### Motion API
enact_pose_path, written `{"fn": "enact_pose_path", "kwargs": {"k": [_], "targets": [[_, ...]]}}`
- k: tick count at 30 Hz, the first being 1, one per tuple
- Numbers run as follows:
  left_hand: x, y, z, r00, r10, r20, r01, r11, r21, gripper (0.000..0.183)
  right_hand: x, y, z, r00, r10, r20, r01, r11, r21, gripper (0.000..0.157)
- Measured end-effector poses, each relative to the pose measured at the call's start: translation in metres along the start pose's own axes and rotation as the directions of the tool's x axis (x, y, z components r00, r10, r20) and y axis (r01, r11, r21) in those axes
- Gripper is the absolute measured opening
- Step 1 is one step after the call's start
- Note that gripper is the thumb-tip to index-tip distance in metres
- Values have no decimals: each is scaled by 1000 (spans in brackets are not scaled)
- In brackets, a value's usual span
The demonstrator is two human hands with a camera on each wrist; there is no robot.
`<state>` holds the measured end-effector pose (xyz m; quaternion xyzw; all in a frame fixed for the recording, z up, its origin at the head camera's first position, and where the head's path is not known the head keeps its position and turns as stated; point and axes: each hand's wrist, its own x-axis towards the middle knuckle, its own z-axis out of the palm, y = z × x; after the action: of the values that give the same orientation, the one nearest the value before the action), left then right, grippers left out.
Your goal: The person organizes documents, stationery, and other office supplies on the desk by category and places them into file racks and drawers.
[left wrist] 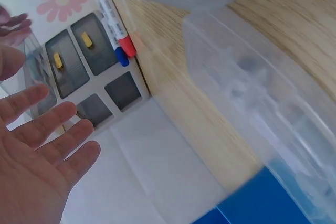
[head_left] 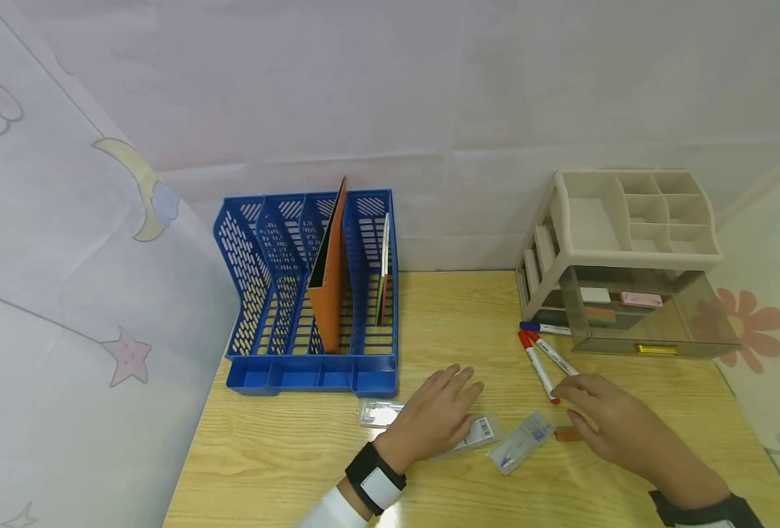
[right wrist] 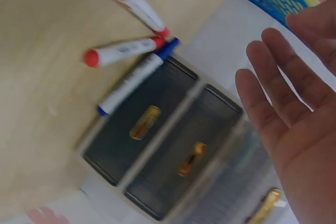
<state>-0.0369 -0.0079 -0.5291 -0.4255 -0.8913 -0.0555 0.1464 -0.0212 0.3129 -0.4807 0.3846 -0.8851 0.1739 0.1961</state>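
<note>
Hovering at lower centre, the left hand (head_left: 429, 418) has its fingers loosely spread — gripping nothing — over a clear case (head_left: 377, 413) and a labelled case (head_left: 482, 433). Over at lower right, the right hand (head_left: 617, 425) is relaxed, kinda bent, also empty, near red-capped markers (head_left: 539, 369) and a clear pack (head_left: 522, 442).
</note>
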Motion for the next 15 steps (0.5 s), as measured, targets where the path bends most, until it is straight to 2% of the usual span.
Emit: {"fn": "enact_pose_path", "kwargs": {"k": [6,10,11,13,15], "targets": [[8,7,2,999,2,42,-1,1000,-32,50,-21,4,18,989,68,128,-69,998,6,67],[10,13,4,998,3,66,0,999,-39,51,-35,9,30,978,97,185,-98,995,-7,41],[10,14,4,997,3,72,0,999,-40,51,-38,10,33,975,108,196,-107,994,-13,40],[11,16,5,997,7,74,-5,999,-32,52,-42,10,37,966,128,222,-127,992,-22,48],[11,17,7,997,12,73,-11,1000,-18,51,-45,10,42,957,153,247,-151,988,-28,45]]}}
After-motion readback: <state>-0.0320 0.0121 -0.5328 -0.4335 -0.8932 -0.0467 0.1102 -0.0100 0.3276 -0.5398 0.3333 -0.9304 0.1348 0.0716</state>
